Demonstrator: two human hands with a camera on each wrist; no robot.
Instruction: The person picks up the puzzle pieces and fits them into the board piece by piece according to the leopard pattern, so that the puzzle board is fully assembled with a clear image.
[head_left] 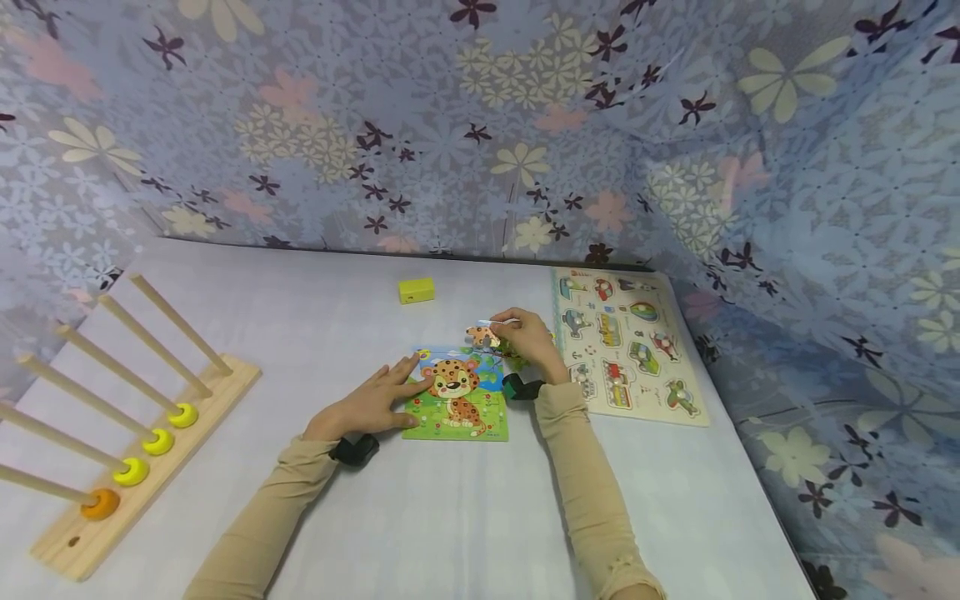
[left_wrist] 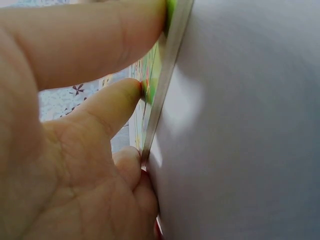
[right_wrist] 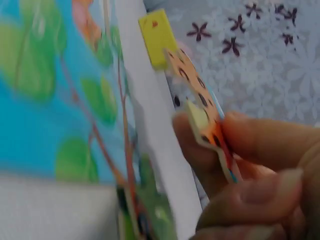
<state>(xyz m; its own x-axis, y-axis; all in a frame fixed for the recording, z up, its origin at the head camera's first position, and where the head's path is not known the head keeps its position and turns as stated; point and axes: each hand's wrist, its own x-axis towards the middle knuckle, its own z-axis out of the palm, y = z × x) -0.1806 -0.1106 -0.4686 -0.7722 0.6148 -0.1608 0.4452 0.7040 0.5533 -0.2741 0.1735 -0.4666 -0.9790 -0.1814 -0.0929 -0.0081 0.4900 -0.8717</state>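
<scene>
A jigsaw puzzle (head_left: 453, 425) with a spotted leopard cub on green and blue lies flat on the table. My left hand (head_left: 375, 402) rests at its left side, fingers spread; in the left wrist view a fingertip (left_wrist: 131, 89) touches its face near the edge. Beyond the puzzle's upper right corner, my right hand (head_left: 527, 337) pinches a spotted orange puzzle piece (right_wrist: 200, 92) between thumb and fingers, raised and tilted. Below that hand are green pieces (right_wrist: 157, 205), partly hidden, touching or close to the puzzle's corner; I cannot tell which.
At the back stands a yellow block (head_left: 416, 291). A picture board (head_left: 637, 408) with vehicle shapes lies to the right. On the left is a wooden peg rack (head_left: 187, 442) with leaning-looking rods and several yellow and orange beads. A floral curtain (head_left: 420, 133) hangs behind the table.
</scene>
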